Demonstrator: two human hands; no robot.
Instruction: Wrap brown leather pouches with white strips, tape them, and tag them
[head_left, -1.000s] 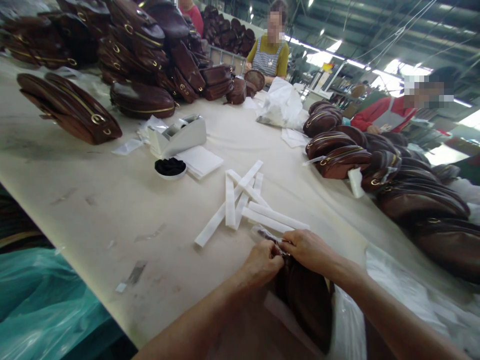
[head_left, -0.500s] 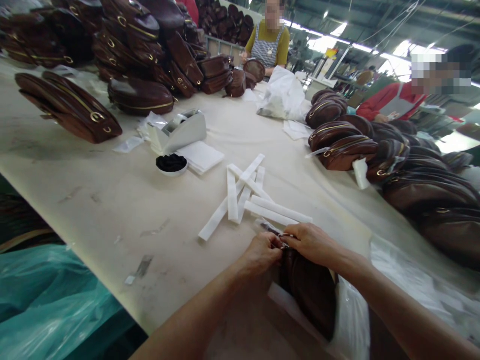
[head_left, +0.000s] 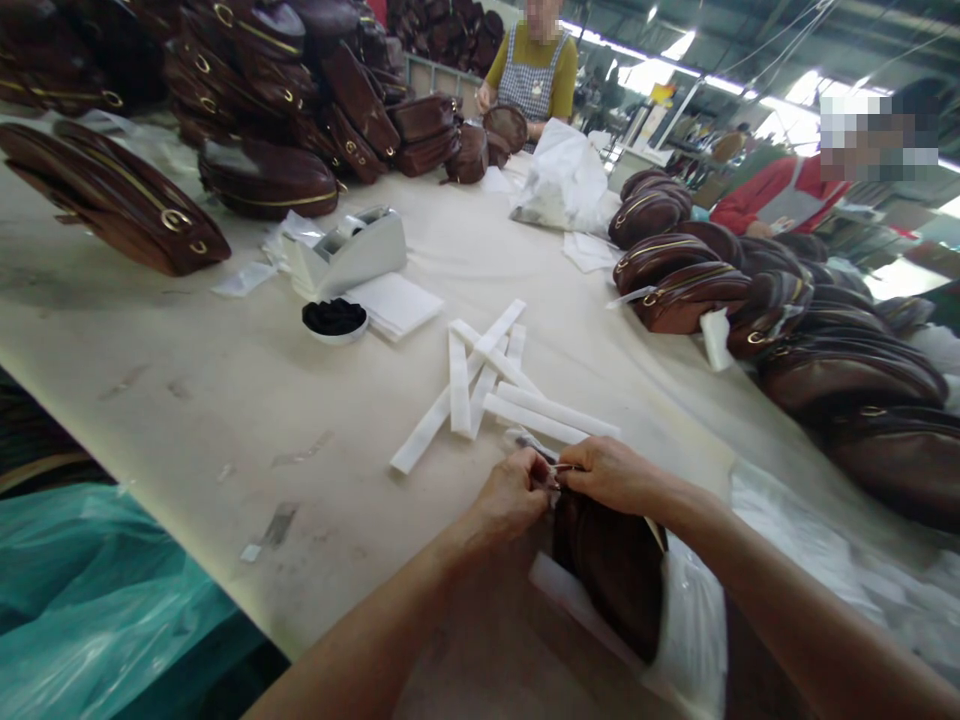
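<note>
The left hand point(head_left: 517, 490) pinches something tiny I can't make out at the brown bag point(head_left: 615, 570), 5 o'clock in view, while the right hand point(head_left: 619, 478), at its 3 o'clock, grips a thin pale strand point(head_left: 568, 467), so I'd keep pinches close and gentle.

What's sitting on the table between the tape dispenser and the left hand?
Head view: white paper beside the tape dispenser, then crisscrossed white strips nearer the left hand.

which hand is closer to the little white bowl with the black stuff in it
Left. The left hand is nearer the camera than the bowl and to its right; the right hand is beside the left, farther to the right.
</note>
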